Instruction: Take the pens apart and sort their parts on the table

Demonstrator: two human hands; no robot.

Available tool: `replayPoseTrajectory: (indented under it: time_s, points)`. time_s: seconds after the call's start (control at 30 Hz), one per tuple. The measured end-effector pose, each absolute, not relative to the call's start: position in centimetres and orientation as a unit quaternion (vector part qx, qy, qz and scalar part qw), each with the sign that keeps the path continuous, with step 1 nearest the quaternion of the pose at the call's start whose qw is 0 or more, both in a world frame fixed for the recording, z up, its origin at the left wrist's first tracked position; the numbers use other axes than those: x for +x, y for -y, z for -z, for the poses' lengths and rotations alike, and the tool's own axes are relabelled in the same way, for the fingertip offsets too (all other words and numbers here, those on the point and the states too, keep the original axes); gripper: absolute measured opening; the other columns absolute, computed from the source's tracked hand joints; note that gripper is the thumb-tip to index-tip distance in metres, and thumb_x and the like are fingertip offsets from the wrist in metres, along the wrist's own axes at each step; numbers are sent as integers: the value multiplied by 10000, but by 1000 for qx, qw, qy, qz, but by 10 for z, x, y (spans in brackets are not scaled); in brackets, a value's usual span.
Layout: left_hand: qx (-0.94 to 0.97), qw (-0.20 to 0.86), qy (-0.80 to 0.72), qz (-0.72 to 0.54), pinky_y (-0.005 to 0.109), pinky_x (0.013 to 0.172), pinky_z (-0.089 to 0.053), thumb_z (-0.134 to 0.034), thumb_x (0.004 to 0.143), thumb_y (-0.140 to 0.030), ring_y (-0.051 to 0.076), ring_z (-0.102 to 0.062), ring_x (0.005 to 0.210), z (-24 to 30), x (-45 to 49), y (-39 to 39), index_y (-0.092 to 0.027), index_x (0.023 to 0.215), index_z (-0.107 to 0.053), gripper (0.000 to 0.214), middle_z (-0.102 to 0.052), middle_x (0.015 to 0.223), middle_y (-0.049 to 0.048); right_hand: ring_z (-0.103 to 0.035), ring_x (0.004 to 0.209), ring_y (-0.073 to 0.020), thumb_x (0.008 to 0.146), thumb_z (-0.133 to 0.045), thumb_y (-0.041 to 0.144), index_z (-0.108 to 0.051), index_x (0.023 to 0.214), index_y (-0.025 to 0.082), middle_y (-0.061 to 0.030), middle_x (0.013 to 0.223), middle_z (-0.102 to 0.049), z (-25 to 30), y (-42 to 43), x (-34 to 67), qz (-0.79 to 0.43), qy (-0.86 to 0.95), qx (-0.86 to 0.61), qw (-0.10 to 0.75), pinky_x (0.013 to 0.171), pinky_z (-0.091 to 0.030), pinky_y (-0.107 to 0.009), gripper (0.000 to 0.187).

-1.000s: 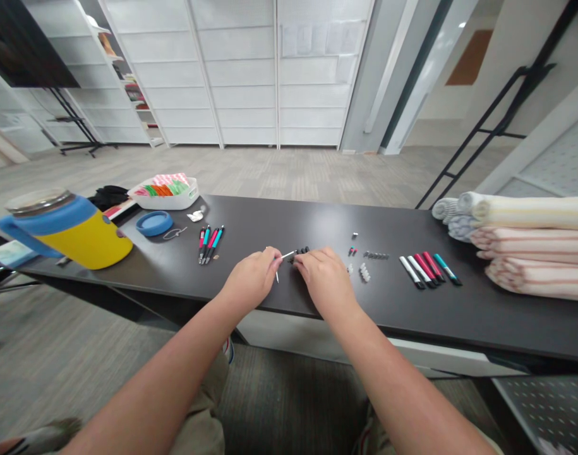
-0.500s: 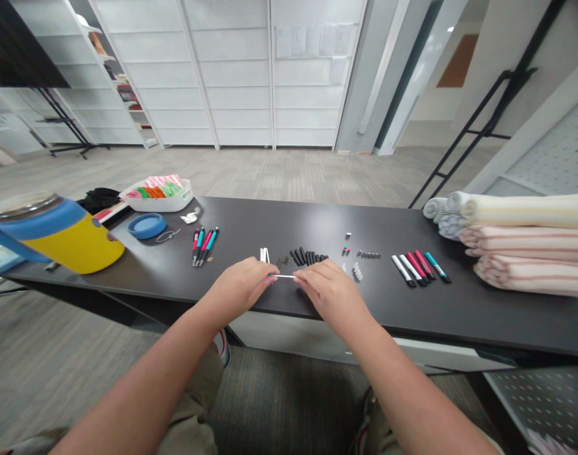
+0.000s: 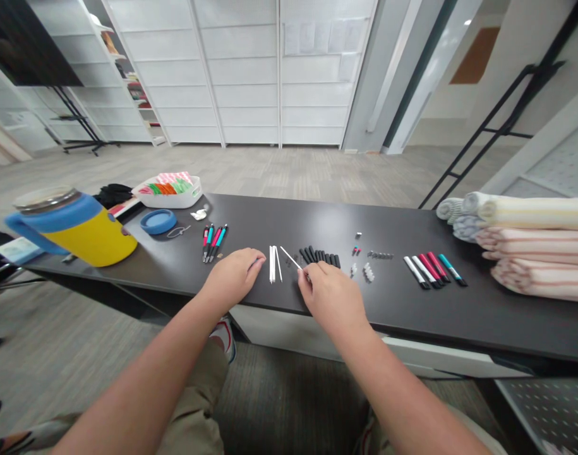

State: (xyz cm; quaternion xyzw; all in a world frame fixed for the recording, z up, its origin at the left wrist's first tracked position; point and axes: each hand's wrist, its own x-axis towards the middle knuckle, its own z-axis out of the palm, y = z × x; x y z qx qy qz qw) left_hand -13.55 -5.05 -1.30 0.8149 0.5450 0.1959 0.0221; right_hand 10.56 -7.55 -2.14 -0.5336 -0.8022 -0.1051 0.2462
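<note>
My right hand point(image 3: 332, 298) pinches the end of a thin white pen refill point(image 3: 289, 257), which slants up and left from my fingers. My left hand point(image 3: 232, 275) rests on the black table top point(image 3: 270, 221), its fingertips just left of a small bunch of white refills point(image 3: 273, 263), and holds nothing visible. To the right of my right hand's fingers lies a row of several black pen barrels point(image 3: 319, 257). Small grey pen parts point(image 3: 368, 273) sit beyond that hand.
Assembled pens point(image 3: 213, 243) lie left of my hands, and black, pink and teal pens point(image 3: 433, 270) lie to the right. A yellow-and-blue jug point(image 3: 80, 230), blue lid point(image 3: 158, 222), white tray point(image 3: 168, 193) and folded towels point(image 3: 530, 246) stand at the table's ends.
My hands have moved apart. Earlier they held a white refill between them; now only my right hand holds one, and the black barrels show more fully.
</note>
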Motion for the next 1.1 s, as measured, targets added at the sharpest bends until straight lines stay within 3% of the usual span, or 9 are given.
replayPoseTrajectory:
  time_s: [0.27, 0.47, 1.1]
  points:
    - [817, 14, -544, -191, 373, 955, -509, -394, 1066, -300, 243, -679, 1052, 13, -128, 53, -216, 1087, -677, 296, -734, 1079, 73, -647, 766, -244, 1027, -559, 336, -638, 829, 201, -96, 817, -694, 20, 79, 73, 120, 782, -567, 228, 655, -410, -345, 253]
    - [817, 9, -546, -186, 358, 930, -513, -398, 1065, -294, 236, -677, 1029, 13, -128, 56, -219, 1090, -679, 291, -726, 1047, 71, -642, 827, -235, 1041, -537, 373, -658, 854, 211, -90, 871, -693, 23, 80, 75, 90, 802, -539, 240, 712, -447, -341, 276]
    - [823, 25, -541, -172, 368, 912, -505, -404, 1068, -290, 246, -670, 1024, 11, -124, 57, -218, 1088, -676, 282, -702, 1030, 71, -641, 916, -243, 1041, -532, 336, -710, 1107, 234, -76, 984, -664, 15, 82, 74, 4, 850, -480, 219, 753, -479, -343, 215]
